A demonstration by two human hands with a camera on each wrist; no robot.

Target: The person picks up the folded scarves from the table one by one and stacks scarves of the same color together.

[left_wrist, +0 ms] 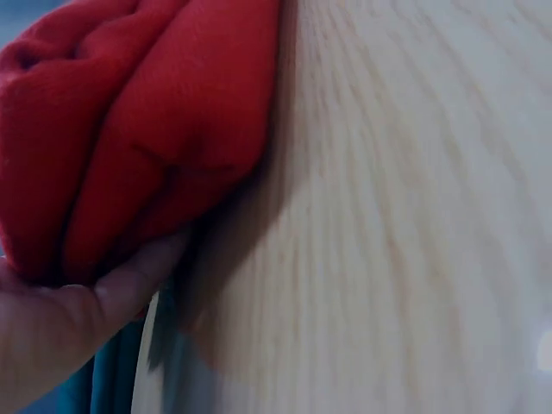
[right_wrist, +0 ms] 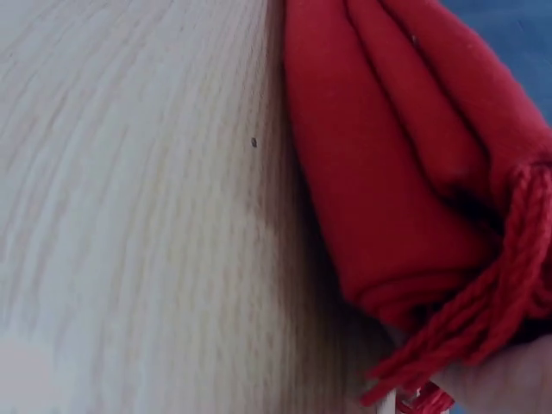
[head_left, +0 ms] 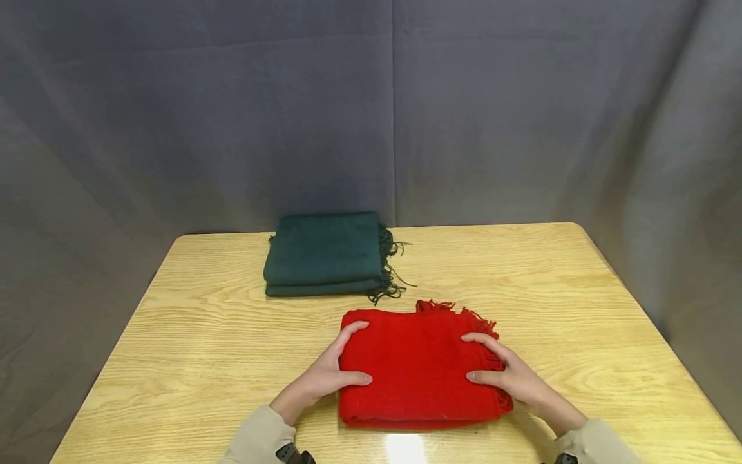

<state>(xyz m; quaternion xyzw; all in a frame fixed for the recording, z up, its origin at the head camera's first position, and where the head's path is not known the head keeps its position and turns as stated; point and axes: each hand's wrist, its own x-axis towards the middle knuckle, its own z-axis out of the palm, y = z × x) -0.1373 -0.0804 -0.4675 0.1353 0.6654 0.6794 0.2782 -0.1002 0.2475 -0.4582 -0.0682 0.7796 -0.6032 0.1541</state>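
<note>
A folded red scarf (head_left: 417, 367) with fringe along its right end lies near the front of the table. My left hand (head_left: 324, 377) grips its left end, thumb and index finger over the top. In the left wrist view, fingers (left_wrist: 138, 276) of that hand reach under the folded layers (left_wrist: 172, 129). The right hand (head_left: 516, 374) holds the fringed end, its thumb and a finger on the upper face. The right wrist view has part of this hand (right_wrist: 509, 379) behind red tassels (right_wrist: 483, 319), below the stacked folds. Other fingers are hidden by the cloth.
Farther back, left of centre, a folded dark green scarf (head_left: 324, 251) lies on the wooden table (head_left: 191, 348), its fringe spreading to the right. A grey curtain (head_left: 278, 116) hangs behind the table and along both sides.
</note>
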